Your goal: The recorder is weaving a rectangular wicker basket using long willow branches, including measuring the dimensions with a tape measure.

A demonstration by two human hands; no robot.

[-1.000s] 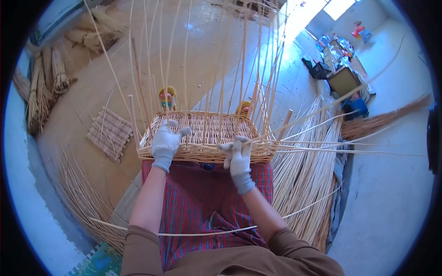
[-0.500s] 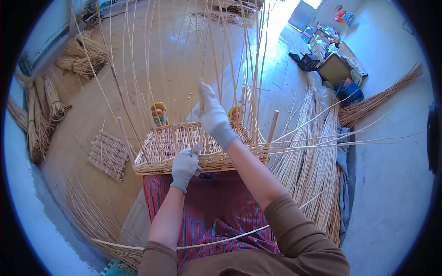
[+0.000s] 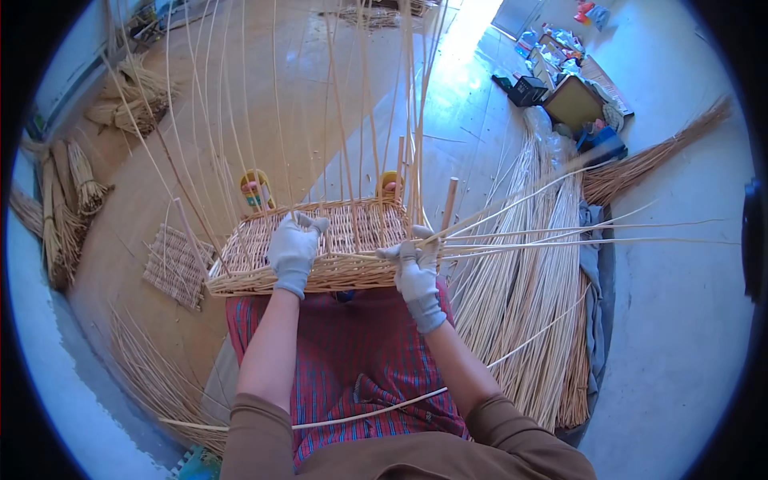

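Note:
A shallow wicker basket [image 3: 360,224] with tall upright rods rests at my knees, over a red striped cloth [image 3: 336,368]. My gloved left hand [image 3: 293,252] is closed around an upright rod at the basket's near rim, left of centre. My gloved right hand [image 3: 416,276] pinches a long pale weaving rod at the near right part, where several loose rods [image 3: 560,238] stick out rightward. Short thick stakes [image 3: 449,204] stand at the corners. Beyond the far rim, my feet in yellow slippers [image 3: 253,190] show.
A woven panel [image 3: 172,272] lies left, near loose rods [image 3: 152,376]. Rod bundles [image 3: 60,216] stand along the left wall. Long pale rods [image 3: 528,336] lie right, with a brown bundle [image 3: 648,152] behind. Bins, boxes and bags [image 3: 572,108] clutter the back right.
My right hand has come down from among the upright rods to the near right part of the rim. My left hand has shifted up and left along the basket's front since half a second ago.

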